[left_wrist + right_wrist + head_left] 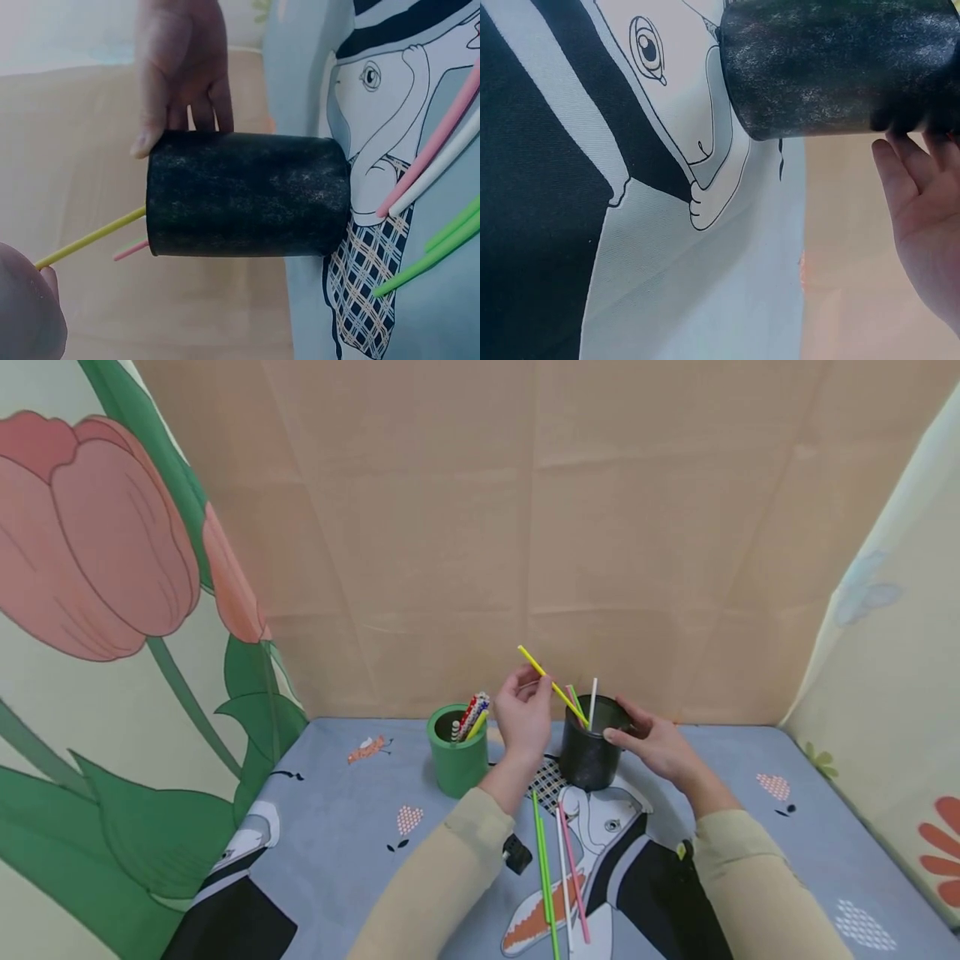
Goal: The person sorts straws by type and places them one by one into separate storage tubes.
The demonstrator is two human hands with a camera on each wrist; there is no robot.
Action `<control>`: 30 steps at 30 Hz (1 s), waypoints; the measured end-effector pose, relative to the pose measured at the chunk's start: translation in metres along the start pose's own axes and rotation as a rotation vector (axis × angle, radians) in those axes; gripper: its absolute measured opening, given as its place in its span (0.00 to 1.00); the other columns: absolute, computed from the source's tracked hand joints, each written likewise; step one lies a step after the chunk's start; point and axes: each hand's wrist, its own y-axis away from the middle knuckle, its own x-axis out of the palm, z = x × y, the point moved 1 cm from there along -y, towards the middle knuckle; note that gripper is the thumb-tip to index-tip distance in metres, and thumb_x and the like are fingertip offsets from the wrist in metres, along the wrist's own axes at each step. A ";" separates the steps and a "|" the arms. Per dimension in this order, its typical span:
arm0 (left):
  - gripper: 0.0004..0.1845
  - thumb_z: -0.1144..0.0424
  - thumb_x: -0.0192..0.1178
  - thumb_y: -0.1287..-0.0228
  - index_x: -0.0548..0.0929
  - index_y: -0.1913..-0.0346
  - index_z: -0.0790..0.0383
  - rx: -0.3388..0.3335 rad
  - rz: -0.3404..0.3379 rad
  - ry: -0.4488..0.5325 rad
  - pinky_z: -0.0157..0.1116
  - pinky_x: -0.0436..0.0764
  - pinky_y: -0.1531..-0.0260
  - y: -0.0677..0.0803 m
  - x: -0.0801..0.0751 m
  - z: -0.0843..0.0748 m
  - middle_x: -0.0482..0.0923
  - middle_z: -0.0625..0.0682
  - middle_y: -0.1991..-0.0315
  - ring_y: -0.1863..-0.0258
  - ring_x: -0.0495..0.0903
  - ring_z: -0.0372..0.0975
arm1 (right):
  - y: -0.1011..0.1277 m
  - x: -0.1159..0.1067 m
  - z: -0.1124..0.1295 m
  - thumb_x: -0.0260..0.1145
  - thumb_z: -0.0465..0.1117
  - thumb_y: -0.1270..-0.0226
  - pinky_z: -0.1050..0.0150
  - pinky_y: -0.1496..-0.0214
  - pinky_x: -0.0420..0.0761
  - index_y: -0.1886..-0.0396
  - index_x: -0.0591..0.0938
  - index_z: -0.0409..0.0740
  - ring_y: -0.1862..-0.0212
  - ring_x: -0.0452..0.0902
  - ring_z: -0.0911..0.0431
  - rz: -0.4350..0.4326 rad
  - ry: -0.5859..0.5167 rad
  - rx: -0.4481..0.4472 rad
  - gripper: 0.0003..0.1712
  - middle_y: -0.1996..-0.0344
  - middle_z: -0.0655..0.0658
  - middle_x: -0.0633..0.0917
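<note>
Near the middle of the head view, the left hand (525, 710) pinches a yellow straw (551, 685) between curled fingers, its lower end already inside the rim of the black cup (588, 752). The right hand (652, 743) steadies that cup, fingers wrapped round its far side and thumb at the rim. A white straw (593, 702) and a green one (573, 697) already stand in the cup, and the left wrist view shows a pink tip beside the yellow at the mouth.

So a few straws look placed and one is going in. What appears left lies at lower centre on the surface (337, 827): two green straws (543, 868), a white straw (564, 877) and a pink straw (573, 872). Left of the hands, a green cup (457, 760) holds patterned straws (472, 714).
</note>
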 end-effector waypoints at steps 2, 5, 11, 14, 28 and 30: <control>0.08 0.73 0.70 0.30 0.88 0.51 0.64 0.001 -0.005 -0.004 0.36 0.91 0.53 0.000 0.000 0.001 0.89 0.54 0.57 0.58 0.89 0.42 | 0.000 0.000 0.000 0.66 0.66 0.24 0.26 0.26 0.68 0.11 0.50 0.55 0.23 0.63 0.29 0.004 -0.004 -0.001 0.55 0.20 0.27 0.63; 0.08 0.73 0.70 0.30 0.88 0.51 0.64 0.002 0.000 -0.016 0.36 0.90 0.54 -0.001 -0.001 0.002 0.89 0.59 0.55 0.58 0.89 0.41 | 0.000 0.001 0.000 0.66 0.65 0.23 0.26 0.26 0.68 0.11 0.49 0.55 0.23 0.63 0.29 0.007 -0.010 -0.004 0.54 0.20 0.26 0.63; 0.09 0.74 0.70 0.31 0.88 0.50 0.66 -0.006 0.026 -0.041 0.36 0.90 0.53 0.001 -0.001 0.006 0.89 0.61 0.54 0.58 0.89 0.41 | 0.001 0.002 -0.003 0.66 0.65 0.22 0.27 0.26 0.68 0.10 0.49 0.55 0.23 0.63 0.29 0.004 -0.011 -0.005 0.54 0.21 0.25 0.64; 0.09 0.73 0.70 0.31 0.89 0.51 0.66 -0.012 0.029 -0.056 0.36 0.90 0.54 0.002 0.000 0.009 0.89 0.56 0.56 0.58 0.89 0.41 | 0.001 0.002 -0.003 0.65 0.66 0.23 0.27 0.26 0.69 0.10 0.49 0.55 0.23 0.63 0.29 0.000 -0.004 -0.001 0.54 0.21 0.24 0.64; 0.16 0.72 0.72 0.32 0.89 0.43 0.66 -0.147 0.124 -0.170 0.34 0.90 0.51 0.004 0.003 0.021 0.89 0.58 0.49 0.53 0.89 0.40 | 0.003 0.003 -0.002 0.65 0.65 0.22 0.27 0.27 0.69 0.10 0.49 0.53 0.24 0.64 0.28 0.001 -0.017 -0.022 0.54 0.21 0.24 0.64; 0.20 0.73 0.72 0.32 0.87 0.38 0.67 -0.166 0.120 -0.155 0.35 0.89 0.48 0.004 0.002 0.022 0.88 0.59 0.45 0.49 0.89 0.42 | 0.003 0.002 -0.002 0.65 0.65 0.22 0.28 0.26 0.69 0.10 0.49 0.53 0.24 0.64 0.28 0.001 -0.024 -0.024 0.54 0.21 0.24 0.64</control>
